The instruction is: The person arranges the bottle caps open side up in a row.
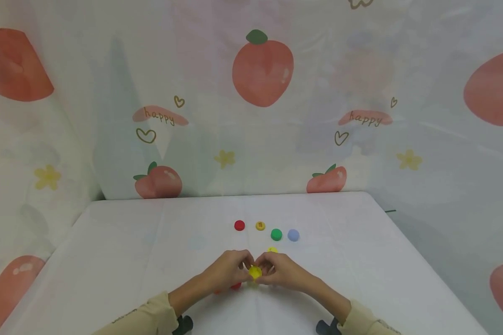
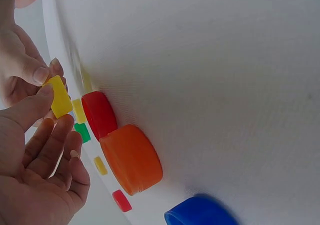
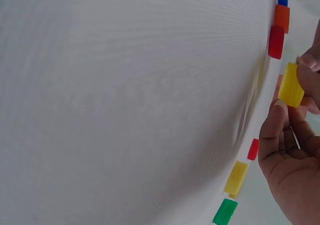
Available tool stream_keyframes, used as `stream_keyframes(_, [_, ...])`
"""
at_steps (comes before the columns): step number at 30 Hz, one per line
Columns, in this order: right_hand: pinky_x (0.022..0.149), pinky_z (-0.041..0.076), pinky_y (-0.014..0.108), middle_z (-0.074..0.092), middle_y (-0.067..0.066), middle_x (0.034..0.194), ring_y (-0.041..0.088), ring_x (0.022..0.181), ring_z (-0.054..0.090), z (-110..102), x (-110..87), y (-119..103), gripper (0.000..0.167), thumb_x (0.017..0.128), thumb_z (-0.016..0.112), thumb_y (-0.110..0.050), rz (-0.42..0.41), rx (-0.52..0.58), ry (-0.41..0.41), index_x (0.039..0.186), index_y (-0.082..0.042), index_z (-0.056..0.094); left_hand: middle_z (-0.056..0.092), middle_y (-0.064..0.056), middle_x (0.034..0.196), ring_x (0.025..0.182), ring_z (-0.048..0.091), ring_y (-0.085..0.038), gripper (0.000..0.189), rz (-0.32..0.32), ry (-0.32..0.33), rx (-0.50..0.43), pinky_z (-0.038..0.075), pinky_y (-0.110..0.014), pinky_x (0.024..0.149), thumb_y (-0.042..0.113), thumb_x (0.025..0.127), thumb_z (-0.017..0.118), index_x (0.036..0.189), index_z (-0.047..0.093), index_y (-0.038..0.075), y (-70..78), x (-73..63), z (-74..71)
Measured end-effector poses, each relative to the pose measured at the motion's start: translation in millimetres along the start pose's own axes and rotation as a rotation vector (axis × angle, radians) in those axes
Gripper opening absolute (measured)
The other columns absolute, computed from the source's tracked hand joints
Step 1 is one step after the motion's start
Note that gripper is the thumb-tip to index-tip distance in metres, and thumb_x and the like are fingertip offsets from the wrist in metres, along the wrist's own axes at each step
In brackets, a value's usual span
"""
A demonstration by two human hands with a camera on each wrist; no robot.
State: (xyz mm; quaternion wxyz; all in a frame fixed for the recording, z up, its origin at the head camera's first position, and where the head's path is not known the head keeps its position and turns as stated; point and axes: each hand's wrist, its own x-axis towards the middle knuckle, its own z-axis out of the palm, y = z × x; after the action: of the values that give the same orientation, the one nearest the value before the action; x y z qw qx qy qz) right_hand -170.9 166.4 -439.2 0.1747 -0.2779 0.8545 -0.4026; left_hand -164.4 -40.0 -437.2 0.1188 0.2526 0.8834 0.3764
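Note:
Both hands meet over the front middle of the table around one yellow bottle cap point(image 1: 255, 272). My left hand point(image 1: 229, 271) pinches its left side; in the left wrist view the thumb lies on the cap's wall. My right hand point(image 1: 286, 271) grips the other side with its thumb and fingertips. The cap point(image 3: 291, 85) is held off the table, its open hollow side facing the head camera. Close below the left hand are a red cap point(image 2: 100, 116) and an orange cap point(image 2: 134, 159), both partly hidden in the head view.
Beyond the hands lie a red cap point(image 1: 239, 225), a yellow cap point(image 1: 260, 226), a green cap point(image 1: 276, 234) and a pale blue cap point(image 1: 293, 235). Another yellow cap point(image 1: 272, 250) is partly behind the right hand. A blue cap point(image 2: 202, 212) sits past the orange one on the white cloth point(image 1: 121, 251).

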Motion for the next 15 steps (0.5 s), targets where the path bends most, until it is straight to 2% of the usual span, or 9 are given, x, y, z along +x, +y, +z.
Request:
stream_keyframes(7, [0.066, 0.05, 0.022, 0.059, -0.005, 0.084, 0.011, 0.072, 0.056, 3.6, 0.7, -4.2, 0.031, 0.078, 0.078, -0.016, 0.026, -0.018, -0.017, 0.104, -0.008, 0.062, 0.059, 0.011, 0.081, 0.077, 0.054, -0.008, 0.026, -0.013, -0.026, 0.078, 0.047, -0.015, 0.067, 0.017, 0.077, 0.079, 0.097, 0.063, 0.013, 2.5, 0.1, 1.5])
stream_keyframes(15, [0.065, 0.05, 0.021, 0.059, -0.006, 0.083, 0.008, 0.07, 0.055, 9.5, 1.3, -2.4, 0.029, 0.078, 0.077, -0.015, 0.017, -0.052, -0.032, 0.102, -0.009, 0.061, 0.056, 0.009, 0.074, 0.063, 0.051, -0.008, 0.024, -0.062, -0.05, 0.061, 0.047, -0.017, 0.057, 0.011, 0.076, 0.079, 0.086, 0.057, 0.014, 2.7, 0.3, 5.3])
